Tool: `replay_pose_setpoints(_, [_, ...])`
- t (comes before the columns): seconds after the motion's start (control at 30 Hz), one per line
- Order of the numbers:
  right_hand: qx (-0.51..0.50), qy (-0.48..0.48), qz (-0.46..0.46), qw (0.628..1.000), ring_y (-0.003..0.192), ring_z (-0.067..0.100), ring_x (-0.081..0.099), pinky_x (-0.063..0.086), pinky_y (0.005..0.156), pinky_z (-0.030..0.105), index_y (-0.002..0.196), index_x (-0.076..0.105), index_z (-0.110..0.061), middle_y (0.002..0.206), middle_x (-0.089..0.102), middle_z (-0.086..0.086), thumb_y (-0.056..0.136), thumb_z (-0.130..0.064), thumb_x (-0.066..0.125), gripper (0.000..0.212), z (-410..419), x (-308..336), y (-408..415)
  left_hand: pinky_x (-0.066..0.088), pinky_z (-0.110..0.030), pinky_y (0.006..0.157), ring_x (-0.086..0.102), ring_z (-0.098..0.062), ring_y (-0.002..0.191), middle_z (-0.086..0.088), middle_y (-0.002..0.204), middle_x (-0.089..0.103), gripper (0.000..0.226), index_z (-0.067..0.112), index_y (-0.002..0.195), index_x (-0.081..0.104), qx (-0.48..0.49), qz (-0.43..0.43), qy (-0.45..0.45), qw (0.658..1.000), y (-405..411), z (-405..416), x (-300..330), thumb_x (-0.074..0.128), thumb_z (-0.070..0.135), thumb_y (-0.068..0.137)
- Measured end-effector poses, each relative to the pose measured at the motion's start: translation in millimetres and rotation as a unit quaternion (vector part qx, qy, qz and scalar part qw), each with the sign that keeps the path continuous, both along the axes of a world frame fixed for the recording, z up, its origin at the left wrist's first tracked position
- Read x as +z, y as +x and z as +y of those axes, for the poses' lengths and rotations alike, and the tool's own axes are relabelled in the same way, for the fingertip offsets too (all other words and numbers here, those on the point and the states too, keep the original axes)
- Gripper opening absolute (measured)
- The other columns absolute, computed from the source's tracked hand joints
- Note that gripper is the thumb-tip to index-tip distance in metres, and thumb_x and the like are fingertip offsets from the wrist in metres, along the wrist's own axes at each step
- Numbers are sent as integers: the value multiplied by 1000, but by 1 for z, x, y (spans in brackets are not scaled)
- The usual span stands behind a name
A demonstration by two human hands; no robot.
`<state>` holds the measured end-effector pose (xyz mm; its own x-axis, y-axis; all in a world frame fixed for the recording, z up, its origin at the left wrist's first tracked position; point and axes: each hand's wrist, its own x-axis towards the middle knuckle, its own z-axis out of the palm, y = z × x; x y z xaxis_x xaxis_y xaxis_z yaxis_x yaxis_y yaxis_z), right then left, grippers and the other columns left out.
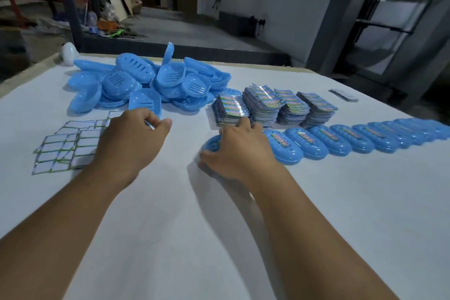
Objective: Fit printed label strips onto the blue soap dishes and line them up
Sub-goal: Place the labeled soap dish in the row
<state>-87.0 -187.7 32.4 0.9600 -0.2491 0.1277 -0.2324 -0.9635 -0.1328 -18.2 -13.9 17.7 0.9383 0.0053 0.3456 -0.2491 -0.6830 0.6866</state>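
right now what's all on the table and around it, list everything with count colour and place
loose soap dishes: a heap, too many to count, blue, far left of the table
labelled soap dishes: a row of about ten, blue with printed strips, running right from the right hand
soap dish under the hand: one, blue, left end of that row
label strip stacks: about four, multicoloured, behind the row
empty label sheets: several, white with green edges, left of the left hand
small dark stack: one, far right
white object: one, far left corner
table: one, white
left hand: fingers curled near the heap, grip unclear
right hand: resting on the end dish
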Motion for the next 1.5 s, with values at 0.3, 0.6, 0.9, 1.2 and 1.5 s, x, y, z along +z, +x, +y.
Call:
replay_pose_setpoints(0.3, [5, 53, -17, 998, 119, 37, 50, 40, 88, 41, 126, 56, -18, 127, 51, 10, 83, -57, 60, 59, 4, -4, -1, 53, -41, 79, 64, -34, 79, -2, 77, 67, 32, 20, 74, 62, -2, 6, 6, 1000, -8, -2, 5, 65, 49, 87])
replay_pose_setpoints(0.6, [39, 62, -54, 996, 116, 32, 57, 43, 92, 42, 126, 59, -22, 126, 55, 6, 84, -57, 62, 55, 4, -6, 2, 48, -39, 74, 61, -33, 80, 0, 75, 65, 30, 21, 72, 61, -15, 7, 12, 1000, -6, -4, 4, 66, 47, 88])
replay_pose_setpoints(0.9, [56, 96, -53, 992, 116, 33, 57, 45, 92, 43, 127, 59, -23, 128, 55, 6, 83, -49, 67, 52, 4, -6, 4, 41, -37, 68, 58, -29, 74, 3, 69, 61, 30, 21, 70, 61, -18, 6, 18, 1000, -4, -4, 1, 68, 45, 87])
replay_pose_setpoints(1.2, [-7, 112, -36, 993, 119, 36, 53, 42, 96, 44, 133, 54, -21, 131, 51, 8, 84, -34, 67, 53, -17, 0, 2, 46, -38, 67, 58, -22, 66, 5, 62, 62, 29, 24, 67, 63, -12, -4, 16, 1000, 4, -5, -5, 71, 45, 85])
replay_pose_setpoints(1.5, [-80, 157, -54, 983, 122, 33, 56, 46, 100, 43, 128, 59, -27, 135, 54, 7, 85, -29, 65, 43, -59, 2, -4, 48, -39, 68, 60, -23, 67, 4, 62, 64, 28, 25, 69, 64, -15, 5, 19, 1000, 3, -5, -4, 70, 46, 86])
